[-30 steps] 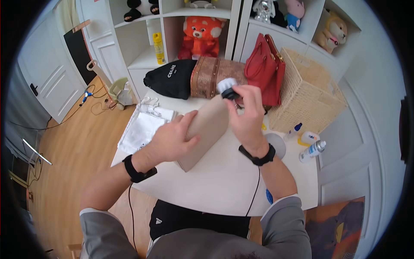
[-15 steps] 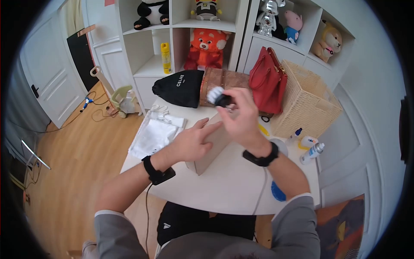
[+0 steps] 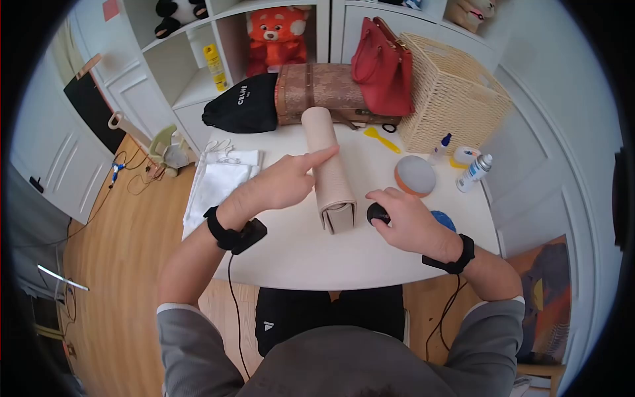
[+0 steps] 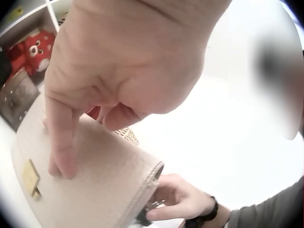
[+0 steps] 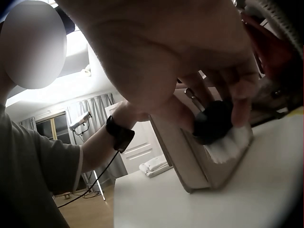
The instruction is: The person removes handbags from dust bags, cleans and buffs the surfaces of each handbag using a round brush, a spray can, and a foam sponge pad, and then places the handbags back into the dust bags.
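A beige bag [image 3: 334, 182] stands on the white table, its folded end facing the person. The left hand [image 3: 281, 182] lies over it from the left, index finger stretched across the top. In the left wrist view, fingers of that hand [image 4: 123, 61] press on the bag's face [image 4: 99, 185] near a gold clasp [image 4: 31, 176]. Just right of the bag's near end, the right hand [image 3: 413, 223] grips a round black brush [image 3: 378, 213]. The right wrist view shows its white bristles [image 5: 230, 146] pointing down beside the bag, fingertips around the black body [image 5: 212, 123].
Folded white cloths [image 3: 225, 182] lie at left. Behind stand a black pouch [image 3: 245, 104], a brown patterned case [image 3: 324, 86], a red handbag [image 3: 383, 69] and a wicker basket [image 3: 456, 99]. At right are a yellow tool [image 3: 382, 139], a round tin [image 3: 415, 176], bottles and a blue item [image 3: 443, 220].
The right hand with the brush has come down from above the bag's far end to the right of its near end. The bag now points more directly away from the person.
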Tool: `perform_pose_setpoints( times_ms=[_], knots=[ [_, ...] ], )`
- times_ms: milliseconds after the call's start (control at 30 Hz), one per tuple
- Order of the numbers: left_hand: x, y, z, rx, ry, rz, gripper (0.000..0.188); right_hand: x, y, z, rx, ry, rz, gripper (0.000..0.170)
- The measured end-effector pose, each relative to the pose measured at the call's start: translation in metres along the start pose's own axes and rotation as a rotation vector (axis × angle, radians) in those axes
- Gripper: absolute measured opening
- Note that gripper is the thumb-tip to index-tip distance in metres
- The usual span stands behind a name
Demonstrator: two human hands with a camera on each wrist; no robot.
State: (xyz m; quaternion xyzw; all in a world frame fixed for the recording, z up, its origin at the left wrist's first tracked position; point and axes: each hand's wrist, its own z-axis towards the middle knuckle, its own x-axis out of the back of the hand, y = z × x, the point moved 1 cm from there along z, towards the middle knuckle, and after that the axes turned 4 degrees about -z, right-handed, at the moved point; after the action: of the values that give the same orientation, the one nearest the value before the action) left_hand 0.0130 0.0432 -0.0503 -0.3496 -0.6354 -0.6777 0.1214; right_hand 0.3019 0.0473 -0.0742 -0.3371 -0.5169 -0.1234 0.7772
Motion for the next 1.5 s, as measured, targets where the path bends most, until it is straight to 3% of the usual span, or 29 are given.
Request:
perform_pose_setpoints(
  times_ms=[33, 100, 133, 200, 233, 300, 333, 400, 433, 500, 533, 600, 700, 800, 867, 1033, 1067, 1133, 1200, 1267, 1333, 1467, 1500],
  knots=[
    [-0.002, 0.013, -0.003, -0.010, -0.010, 0.002, 0.068, 0.001, -0.001, -0.006, -0.015, -0.048, -0.029, 0.047],
    [-0.004, 0.047, -0.015, 0.005, 0.050, 0.748, 0.066, 0.004, -0.006, -0.013, -0.042, -0.087, -0.059, 0.053],
    [-0.005, 0.046, -0.010, -0.006, 0.045, 0.754, 0.066, 0.006, -0.011, -0.014, -0.051, -0.134, -0.077, 0.056],
    [-0.011, 0.040, 0.001, -0.796, 0.267, 0.858, 0.070, 0.004, -0.015, -0.017, -0.065, -0.172, -0.093, 0.060],
    [-0.018, 0.032, 0.009, -0.804, 0.261, 0.859, 0.070, 0.001, -0.015, -0.019, -0.042, -0.169, -0.113, 0.059],
    [-0.034, 0.020, 0.023, -0.868, 0.058, 0.776, 0.071, -0.002, -0.010, -0.022, -0.024, -0.162, -0.138, 0.059],
    [-0.029, 0.027, 0.026, -0.876, 0.056, 0.776, 0.071, -0.002, -0.006, -0.023, -0.002, -0.155, -0.132, 0.056],
    [-0.015, 0.048, 0.032, -0.634, -0.240, 0.809, 0.079, 0.007, -0.001, -0.027, 0.017, -0.145, -0.132, 0.053],
    [-0.010, 0.054, 0.031, -0.642, -0.237, 0.812, 0.079, 0.016, -0.001, -0.029, 0.019, -0.081, -0.123, 0.049],
    [0.004, 0.061, 0.030, -0.555, -0.036, 0.665, 0.079, 0.033, 0.003, -0.033, 0.016, -0.010, -0.119, 0.045],
    [0.009, 0.063, 0.029, -0.562, -0.035, 0.667, 0.079, 0.043, 0.006, -0.035, -0.005, 0.104, -0.109, 0.044],
    [0.021, 0.066, 0.028, -0.470, 0.172, 0.316, 0.077, 0.062, 0.006, -0.032, -0.026, 0.220, -0.105, 0.043],
    [0.029, 0.059, 0.034, -0.478, 0.152, 0.100, 0.076, 0.092, 0.006, -0.020, -0.171, 0.410, -0.029, 0.045],
    [0.030, 0.051, 0.040, -0.517, 0.145, -0.041, 0.076, 0.105, -0.001, 0.005, -0.077, 0.489, -0.005, 0.046],
    [0.029, 0.044, 0.042, -0.547, 0.156, -0.076, 0.077, 0.109, -0.016, 0.027, -0.071, 0.483, 0.037, 0.043],
    [0.034, 0.026, 0.049, -0.603, 0.290, -0.149, 0.077, 0.101, -0.046, 0.097, 0.268, 0.473, 0.339, 0.036],
    [0.035, 0.024, 0.049, -0.595, 0.292, -0.154, 0.077, 0.100, -0.049, 0.106, 0.266, 0.465, 0.343, 0.036],
    [0.039, 0.024, 0.049, -0.630, 0.301, -0.132, 0.077, 0.094, -0.054, 0.125, 0.277, 0.245, 0.286, 0.036],
    [0.041, 0.018, 0.050, -0.567, 0.296, -0.226, 0.078, 0.086, -0.053, 0.134, 0.287, 0.244, 0.273, 0.031],
    [0.047, 0.014, 0.052, -0.635, 0.329, -0.168, 0.076, 0.087, -0.046, 0.133, 0.298, 0.292, 0.189, 0.031],
    [0.054, 0.003, 0.057, -0.636, 0.330, -0.170, 0.073, 0.089, -0.034, 0.124, 0.266, 0.224, 0.148, 0.031],
    [0.067, -0.016, 0.064, -0.639, 0.423, -0.219, 0.069, 0.096, 0.001, 0.089, 0.090, 0.123, 0.046, 0.031],
    [0.070, -0.019, 0.065, -0.628, 0.428, -0.234, 0.069, 0.093, 0.018, 0.077, 0.052, -0.058, -0.067, 0.032]
  ],
)
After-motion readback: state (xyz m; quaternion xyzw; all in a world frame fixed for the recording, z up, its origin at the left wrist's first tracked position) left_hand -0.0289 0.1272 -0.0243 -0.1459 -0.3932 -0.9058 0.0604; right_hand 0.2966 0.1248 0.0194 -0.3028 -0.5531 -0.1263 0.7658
